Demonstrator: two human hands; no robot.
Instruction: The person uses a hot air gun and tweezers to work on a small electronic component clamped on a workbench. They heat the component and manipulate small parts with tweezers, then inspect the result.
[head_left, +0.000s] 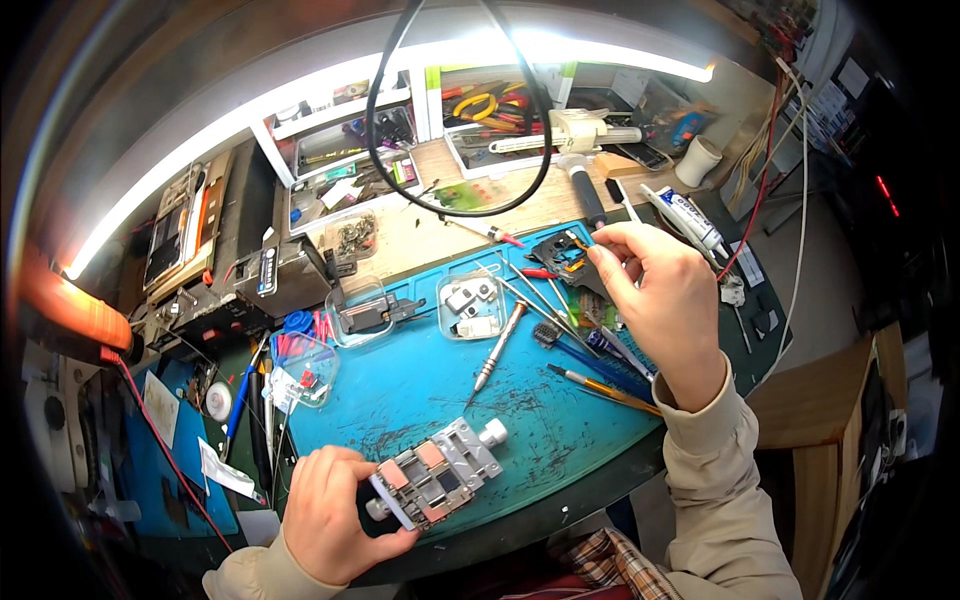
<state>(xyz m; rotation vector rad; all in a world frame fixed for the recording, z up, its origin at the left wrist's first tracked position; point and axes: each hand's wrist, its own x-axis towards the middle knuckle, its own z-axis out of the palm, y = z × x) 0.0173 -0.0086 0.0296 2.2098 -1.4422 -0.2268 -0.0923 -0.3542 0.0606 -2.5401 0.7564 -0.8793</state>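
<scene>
My left hand (330, 510) grips the left end of a grey metal board holder (478, 446) with white knobs. A small circuit board (449, 482) with a dark chip and copper-coloured patches sits clamped in it, tilted above the front of the blue mat (420, 385). My right hand (655, 290) is closed in a pinch at the far right of the mat. Its fingertips meet over a black phone part (556, 253) with orange flex pieces. What they pinch is too small to make out. A screwdriver (497, 350) lies between the hands.
Clear plastic boxes (440, 333) of small parts stand on the mat. Tweezers, a brush (546, 334) and pens lie below my right hand. A black cable loop (371, 125) hangs over the bench. An orange-handled tool (75, 310) juts in at left; a white tube (690, 218) lies at right.
</scene>
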